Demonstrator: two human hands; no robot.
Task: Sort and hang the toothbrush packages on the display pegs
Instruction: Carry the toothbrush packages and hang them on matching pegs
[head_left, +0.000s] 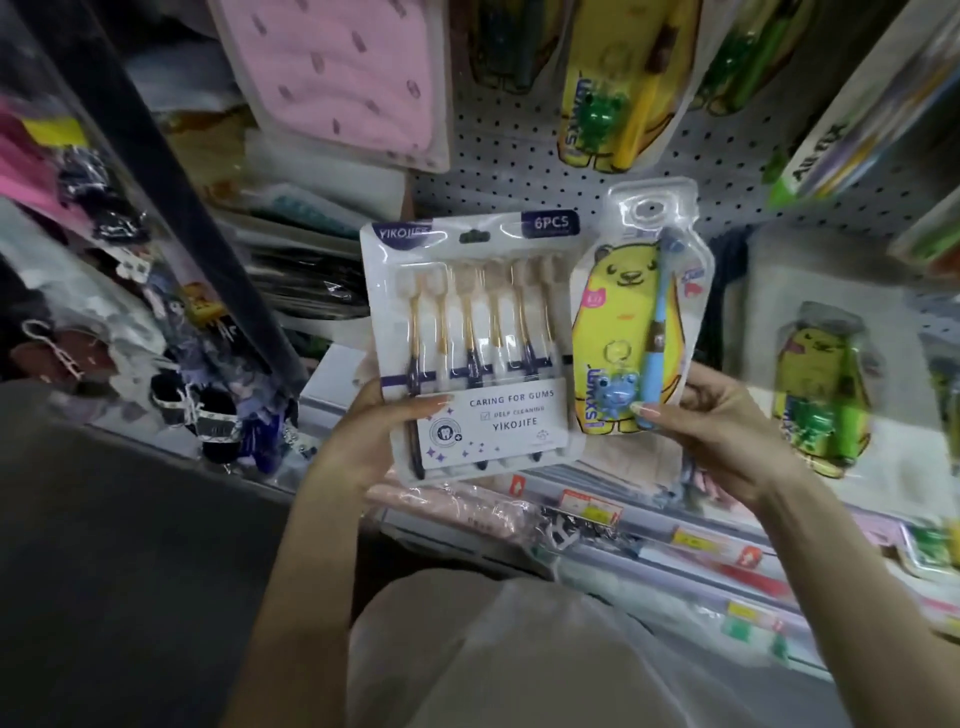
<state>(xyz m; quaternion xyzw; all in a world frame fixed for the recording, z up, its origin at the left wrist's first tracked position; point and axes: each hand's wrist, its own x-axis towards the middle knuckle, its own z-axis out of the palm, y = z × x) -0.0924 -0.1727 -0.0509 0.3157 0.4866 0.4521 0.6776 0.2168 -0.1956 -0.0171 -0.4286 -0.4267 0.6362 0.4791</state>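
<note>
At a white perforated pegboard (524, 192) in a crowded shop aisle, a person holds up two toothbrush packages side by side, their inner edges meeting. The left hand (363, 439) grips the lower left corner of a flat white-and-purple blister card of six gold-handled toothbrushes (478, 338), thumb laid across its front. The right hand (727, 431) pinches the bottom of a clear pouch holding a yellow bear card, a blue child's toothbrush and a blue frog toy (623, 322). Neither package is on a peg yet. Matching yellow bear pouches with green toys (605, 104) hang above, which suggests where the pouch belongs. Held only by their lower edges, both packs could tip or slip as one is lifted, and a missed hang hole could knock neighbouring pouches loose.
</note>
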